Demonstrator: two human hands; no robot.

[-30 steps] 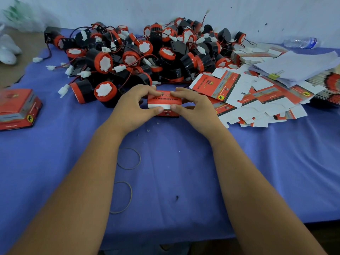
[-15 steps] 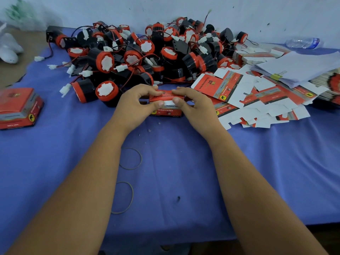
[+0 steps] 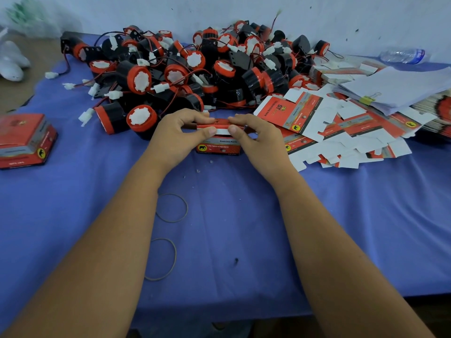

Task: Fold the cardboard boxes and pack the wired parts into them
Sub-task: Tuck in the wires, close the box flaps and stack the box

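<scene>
Since the frame a half-second back, we note the lid flap of the red box (image 3: 219,142) has come further down; more of the box's printed front face now shows beneath the thumbs, and the hands have barely shifted.

Left to right. Far left on the blue tablecloth (image 3: 73,191): a finished red box (image 3: 25,140), closed, standing well apart from the work. Beyond it, the heap of black-and-red wired parts (image 3: 195,69) spreads along the wall, white connectors trailing onto the cloth at its left edge.

Our left hand (image 3: 174,137) pinches the left end of the box's top flap, thumb on the white tuck strip, fingers curled over the red top edge. The box itself sits on the cloth at centre, just in front of the heap, between both hands. Our right hand (image 3: 256,140) pinches the flap's right end the same way, thumb tip close to the left thumb. Whether the flap is fully tucked, we cannot tell.

Near the left forearm, two rubber bands (image 3: 172,208) lie flat on the cloth, one nearer us than the other.

Right of the hands: a loose spread of flat unfolded box blanks (image 3: 341,132), printed side and white side mixed. Behind them a clipped stack of white papers (image 3: 395,90), and a plastic bottle (image 3: 402,55) lying by the wall.
</scene>
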